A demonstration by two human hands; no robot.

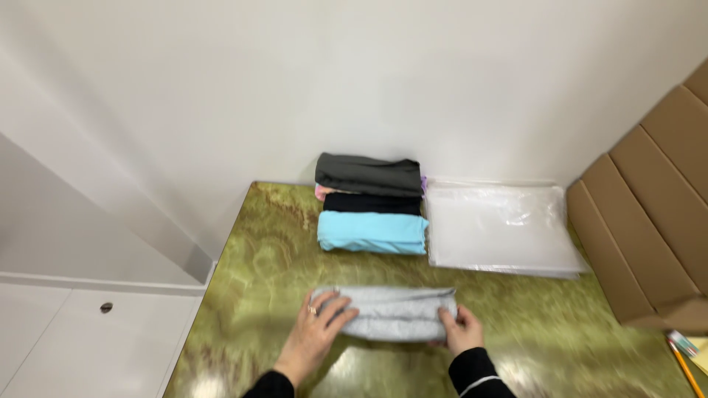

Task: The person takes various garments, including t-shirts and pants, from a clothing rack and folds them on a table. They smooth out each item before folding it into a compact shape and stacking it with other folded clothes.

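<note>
You've got the grey folded garment (394, 313) under both hands, lying flat on the green marbled tabletop (258, 250) near its front edge. Your left hand (318, 330) is spread flat over the garment's left end, fingers open and pressing down, a ring showing on one finger; nothing is pinched there, it's just a palm-down rest. Your right hand (461, 329) is at the opposite end, fingers curled round the garment's right edge, gripping the cloth. Dark sleeves cover both wrists, the right one with a thin pale stripe.

Just beyond your hands, away from you, sits a row of folded clothes: a light blue piece (372, 232) nearest the grip, a black one (372, 203) touching it behind, then a dark grey one (369, 175) on top at the back by the white wall (295, 74), with a sliver of pink peeking out underneath on its left. Beyond your right hand and off to that side, a stack of clear plastic bags (501, 228) lies flat, just beside the folded row. Further right of your grip, brown cardboard (649, 221) leans in stepped layers, and a pencil (686, 368) lies at the far right edge.
</note>
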